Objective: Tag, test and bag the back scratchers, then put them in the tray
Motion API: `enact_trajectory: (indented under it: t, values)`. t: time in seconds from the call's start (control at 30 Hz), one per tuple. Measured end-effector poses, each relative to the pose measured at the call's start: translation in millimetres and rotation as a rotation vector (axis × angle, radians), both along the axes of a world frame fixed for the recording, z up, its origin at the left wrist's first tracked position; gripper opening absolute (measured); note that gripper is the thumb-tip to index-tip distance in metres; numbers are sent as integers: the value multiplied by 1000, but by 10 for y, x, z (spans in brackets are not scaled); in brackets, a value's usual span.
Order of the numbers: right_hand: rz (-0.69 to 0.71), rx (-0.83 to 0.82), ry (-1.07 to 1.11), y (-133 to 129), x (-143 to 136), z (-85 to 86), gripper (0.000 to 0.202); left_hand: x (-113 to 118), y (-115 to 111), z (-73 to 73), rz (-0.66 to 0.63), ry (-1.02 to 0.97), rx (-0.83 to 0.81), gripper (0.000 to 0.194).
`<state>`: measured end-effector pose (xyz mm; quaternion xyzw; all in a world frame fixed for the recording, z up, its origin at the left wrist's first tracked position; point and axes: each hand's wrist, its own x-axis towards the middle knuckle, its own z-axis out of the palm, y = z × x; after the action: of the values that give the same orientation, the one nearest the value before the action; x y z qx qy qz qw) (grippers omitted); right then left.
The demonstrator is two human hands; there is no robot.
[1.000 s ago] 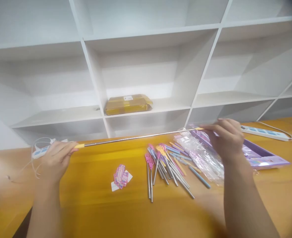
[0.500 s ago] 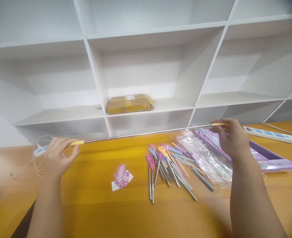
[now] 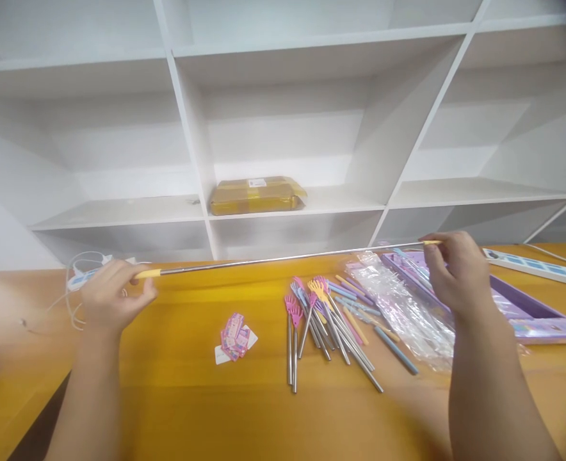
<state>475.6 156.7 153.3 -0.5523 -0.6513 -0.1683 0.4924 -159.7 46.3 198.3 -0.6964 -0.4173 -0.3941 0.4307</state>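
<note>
Left hand (image 3: 109,298): bare, slender fingers, thumb tapering; nails too blurred to make out. Left forearm (image 3: 88,390): bare to lower edge of view, soft-focus there. Right hand (image 3: 461,275): bare, rounded knuckles. Right forearm (image 3: 489,384): bare, broadening from the wrist.

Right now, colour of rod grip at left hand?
Rod grip is yellow; shows in head view.

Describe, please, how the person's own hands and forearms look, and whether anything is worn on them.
The left hand and right hand are ungloved. The left forearm and right forearm are uncovered as far as the picture shows; no sleeve appears. I see no watch, bracelet or marking. The picture is soft, so small details like nails cannot be told.
</note>
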Motion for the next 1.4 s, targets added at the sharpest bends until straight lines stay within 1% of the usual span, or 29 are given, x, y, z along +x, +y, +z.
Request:
enact_trajectory:
  t: [0.13, 0.2, 0.23, 0.3, 0.33, 0.4, 0.43, 0.47, 0.5, 0.53, 0.6, 0.67, 0.77, 0.83, 0.97, 1.07, 1.23, 1.4]
  values:
    - [29, -8, -52, 41, 60, 0, 15, -78, -36, 68, -45, 32, 159, 12]
    - [49, -21, -82, 47, 2, 29, 15, -13, -54, 88, -73, 46, 160, 13]
    - [75, -18, -111, 35, -85, 46, 15, 69, -59, 79, -87, 54, 139, 16]
    - [181, 22, -189, -40, -406, 65, 16, 335, -57, 3, -120, 78, 75, 20]
    - [262, 51, -231, -109, -639, 56, 17, 510, -52, -64, -135, 91, 34, 22]
    - [420, 102, -303, -304, -1194, -10, 27, 882, -43, -234, -171, 115, -31, 25]
    - [507, 66, -371, -417, -1480, -65, 30, 1050, -42, -320, -202, 112, -70, 26]
    - [558, 14, -444, -529, -1744, -127, 33, 1188, -45, -394, -229, 96, -94, 26]
    - [537, -43, -477, -631, -1968, -190, 35, 1287, -52, -449, -231, 67, -104, 23]
    - [555, -88, -508, -716, -2141, -246, 36, 1345, -62, -481, -234, 38, -101, 19]
    - [578, -141, -537, -816, -2322, -315, 37, 1359, -84, -476, -259, 37, -137, 17]
    - [588, -148, -541, -833, -2329, -322, 34, 1308, -103, -416, -288, 49, -184, 15]
    - [563, -112, -525, -787, -2218, -261, 26, 1267, -118, -344, -303, 61, -239, 16]
    - [558, -82, -501, -762, -2162, -219, 22, 1286, -121, -342, -300, 79, -266, 22]
    - [569, -33, -443, -768, -2136, -180, 25, 1336, -132, -367, -288, 77, -311, 29]
    - [568, -2, -440, -804, -2143, -150, 25, 1340, -155, -336, -262, 66, -311, 32]
    - [533, 37, -474, -932, -2188, -64, 26, 1361, -215, -245, -173, 125, -276, 34]
    - [500, 77, -501, -1060, -2246, -5, 30, 1413, -261, -240, -150, 153, -275, 29]
